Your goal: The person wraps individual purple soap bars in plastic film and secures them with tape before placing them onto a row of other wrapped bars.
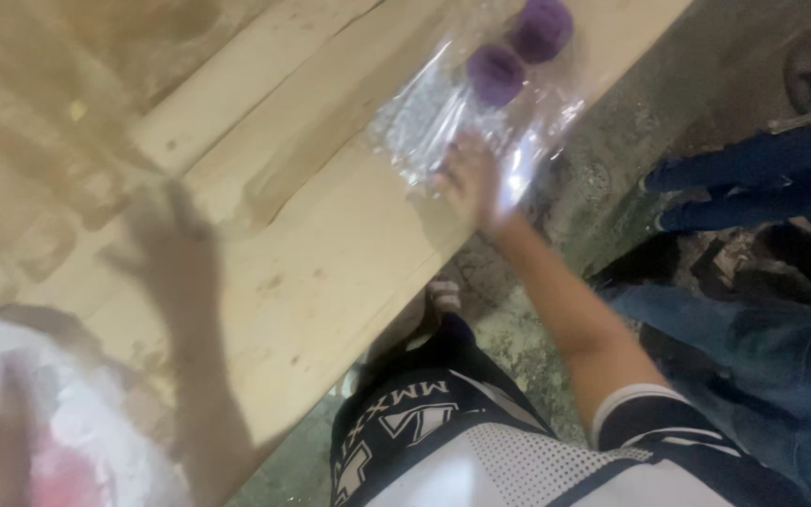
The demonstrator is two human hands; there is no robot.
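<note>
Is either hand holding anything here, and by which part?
Right hand touches the clear plastic bag at its near edge; a grip cannot be told. Left hand holds nothing.

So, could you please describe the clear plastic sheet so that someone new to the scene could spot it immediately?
Start from the long pale wooden bench and follow it to its far end. There a crinkled clear plastic sheet lies flat, with the right hand on its near edge. It is the only shiny, see-through thing there, and two purple cups sit on it.
</note>
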